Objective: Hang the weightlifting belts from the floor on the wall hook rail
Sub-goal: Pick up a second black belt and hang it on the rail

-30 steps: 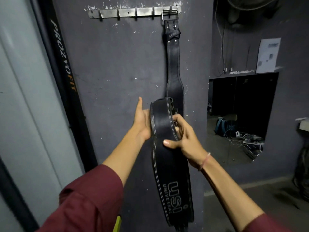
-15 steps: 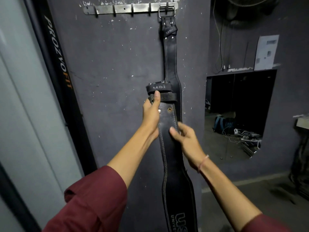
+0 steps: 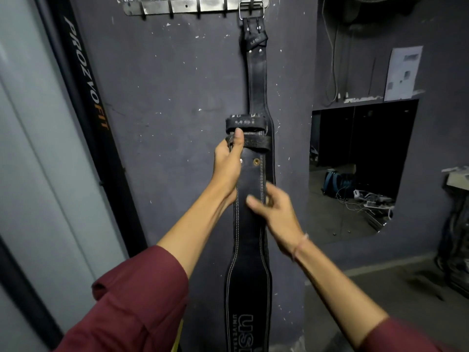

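A metal hook rail (image 3: pixel 185 6) is fixed high on the dark wall. One black leather belt (image 3: pixel 256 72) hangs by its buckle from the rail's right end. In front of it I hold a second black belt (image 3: pixel 250 250) upright, its white "USI" print near the bottom edge. My left hand (image 3: pixel 228 166) grips this belt near its top loops, thumb up along the strap. My right hand (image 3: pixel 275 212) holds the belt's right edge a little lower, thumb on the front; it is blurred. The held belt's buckle end is well below the rail.
A black upright post with orange "PROZVOFIT" lettering (image 3: pixel 87 80) stands left of the wall. To the right is a mirror or opening (image 3: pixel 360 168) showing a bag and cables on the floor. A paper sheet (image 3: pixel 403 72) hangs above it.
The held belt was folded over a second ago; it now hangs straight with its top end raised. My left hand moved from behind the belt to gripping its top, and my right hand slid down.
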Demonstrator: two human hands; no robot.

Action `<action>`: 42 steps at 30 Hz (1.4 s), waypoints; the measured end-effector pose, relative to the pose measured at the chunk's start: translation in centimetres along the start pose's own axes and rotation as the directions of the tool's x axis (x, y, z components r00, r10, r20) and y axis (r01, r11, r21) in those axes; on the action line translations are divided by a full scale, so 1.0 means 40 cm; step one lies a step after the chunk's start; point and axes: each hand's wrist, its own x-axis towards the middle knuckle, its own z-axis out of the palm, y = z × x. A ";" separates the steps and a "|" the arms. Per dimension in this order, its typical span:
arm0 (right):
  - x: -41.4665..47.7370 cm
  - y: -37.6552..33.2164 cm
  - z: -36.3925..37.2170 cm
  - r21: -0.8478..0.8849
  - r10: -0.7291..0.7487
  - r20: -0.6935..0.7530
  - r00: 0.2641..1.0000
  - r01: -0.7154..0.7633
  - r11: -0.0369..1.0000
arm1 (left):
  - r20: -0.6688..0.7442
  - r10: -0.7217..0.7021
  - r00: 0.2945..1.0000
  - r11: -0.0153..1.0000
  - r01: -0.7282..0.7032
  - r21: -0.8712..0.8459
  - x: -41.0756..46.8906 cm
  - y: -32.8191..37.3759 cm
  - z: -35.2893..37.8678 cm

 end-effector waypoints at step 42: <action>-0.143 0.159 0.007 -0.015 0.231 0.083 0.969 -0.231 0.973 | -0.141 -0.101 0.985 0.989 0.084 -0.124 -0.022 -0.002 -0.048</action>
